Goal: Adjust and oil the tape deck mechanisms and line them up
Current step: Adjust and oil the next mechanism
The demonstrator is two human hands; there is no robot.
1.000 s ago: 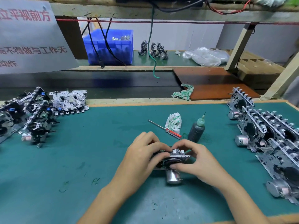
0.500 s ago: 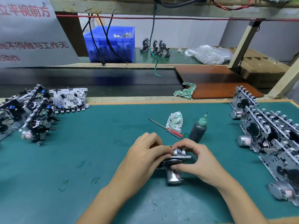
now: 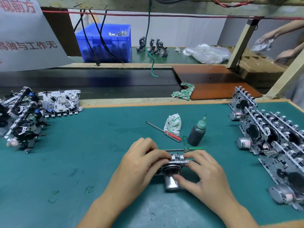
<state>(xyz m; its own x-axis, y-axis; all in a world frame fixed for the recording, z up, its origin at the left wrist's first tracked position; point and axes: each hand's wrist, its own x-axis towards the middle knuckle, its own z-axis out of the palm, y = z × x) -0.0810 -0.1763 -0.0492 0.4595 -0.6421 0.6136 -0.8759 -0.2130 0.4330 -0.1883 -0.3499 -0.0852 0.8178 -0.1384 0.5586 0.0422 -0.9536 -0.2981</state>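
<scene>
A tape deck mechanism (image 3: 172, 170) with a silver motor can stands on the green mat (image 3: 82, 153) near the front. My left hand (image 3: 139, 167) grips its left side, fingers curled over the top edge. My right hand (image 3: 202, 171) pinches its right end, thumb on the motor can and fingertips on the top plate. A dark oil bottle (image 3: 196, 133) with a green nozzle stands just behind. A red-handled screwdriver (image 3: 164, 131) and a green-handled screwdriver (image 3: 185, 149) lie beyond the mechanism.
A row of mechanisms (image 3: 269, 137) leans along the right edge. A pile of mechanisms (image 3: 32, 112) sits at the left. A white rag (image 3: 173, 124) lies by the screwdriver. Behind are a conveyor belt (image 3: 98, 83), a blue bin (image 3: 105, 41) and another person's hands (image 3: 284, 46).
My right thumb has dropped onto the motor can while both hands keep hold of the mechanism. The camera has tilted, and another person's hands came into view at the far right.
</scene>
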